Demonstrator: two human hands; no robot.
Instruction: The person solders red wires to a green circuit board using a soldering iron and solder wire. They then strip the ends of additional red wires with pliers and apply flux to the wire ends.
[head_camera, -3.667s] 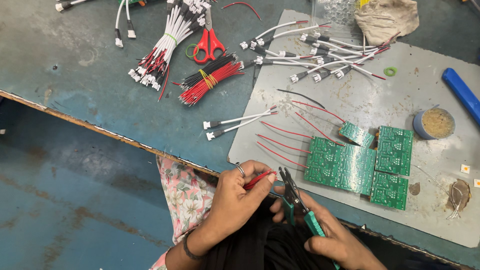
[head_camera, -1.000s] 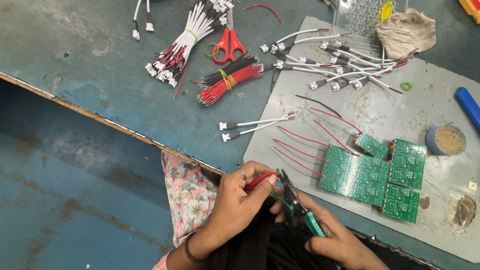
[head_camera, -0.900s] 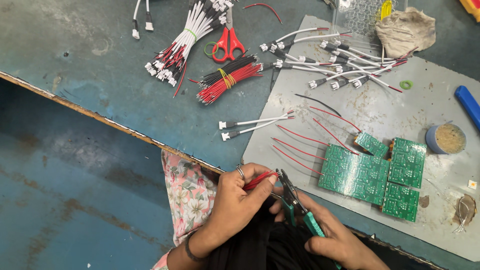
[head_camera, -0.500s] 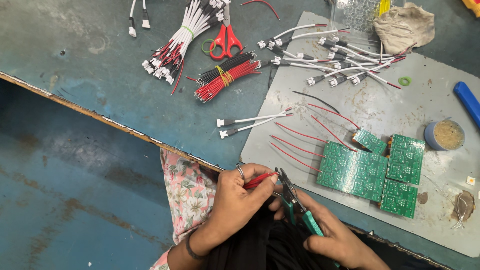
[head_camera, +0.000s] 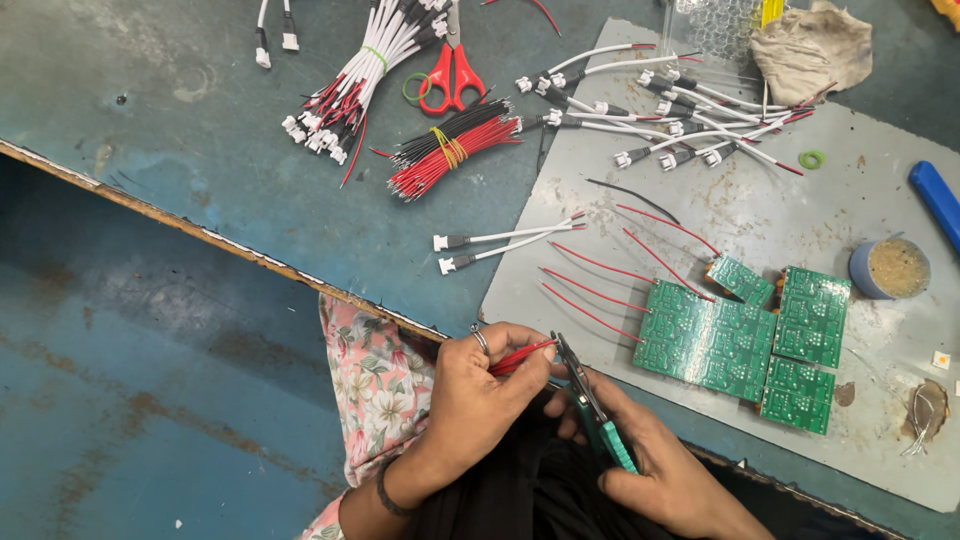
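At lower centre, the left hand (head_camera: 480, 385) pinches a thin red wire (head_camera: 520, 357) pointing right into the green-handled cutters (head_camera: 590, 405) gripped by the right hand (head_camera: 665, 470).

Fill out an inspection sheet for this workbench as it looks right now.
Surface: worn teal bench top with a grey mat laid on it.
Job's things: left hand pinches a few red wires; right hand holds green-handled pliers at their ends.
Clutter: green circuit boards, red scissors, rag, small tub.
Grippers: both hands closed on their items.
Cables: banded red-and-black bundle; white connector leads; loose red wires on mat.
Surroundings: blue floor.
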